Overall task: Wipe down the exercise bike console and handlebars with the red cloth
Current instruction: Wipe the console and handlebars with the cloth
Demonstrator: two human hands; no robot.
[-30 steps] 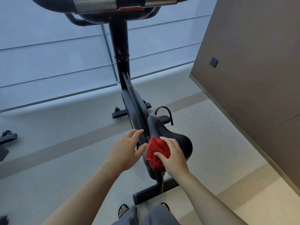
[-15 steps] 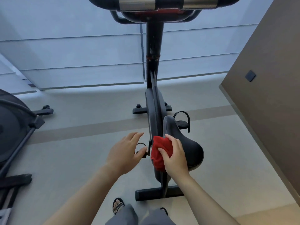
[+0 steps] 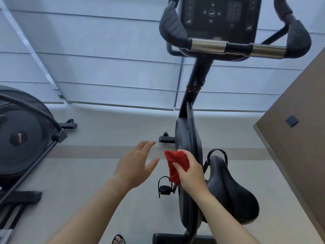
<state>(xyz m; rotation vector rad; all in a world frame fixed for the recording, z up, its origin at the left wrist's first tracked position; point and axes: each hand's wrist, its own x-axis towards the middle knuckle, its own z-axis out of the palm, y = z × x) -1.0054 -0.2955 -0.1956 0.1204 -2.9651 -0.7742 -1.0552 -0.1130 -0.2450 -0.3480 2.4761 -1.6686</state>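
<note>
A black exercise bike stands ahead of me. Its dark console (image 3: 218,16) with buttons is at the top, framed by black handlebars (image 3: 235,47) that carry two silver grip sections. My right hand (image 3: 190,170) holds a bunched red cloth (image 3: 175,164) in the air, just left of the black saddle (image 3: 230,189) and in front of the bike's body. My left hand (image 3: 137,163) hovers beside the cloth with its fingers spread and nothing in it. Both hands are well below the console and handlebars.
Another black exercise machine (image 3: 21,138) stands at the left edge. A brown wall (image 3: 299,138) rises on the right, close to the bike. Pale window blinds (image 3: 105,67) fill the back. A left pedal (image 3: 164,187) sticks out below the cloth. My sandalled foot (image 3: 119,241) shows at the bottom.
The view has tilted up and shifted left, so the console and handlebars came into sight. My right hand lifted the red cloth off the saddle, to its left. My left hand opened wider.
</note>
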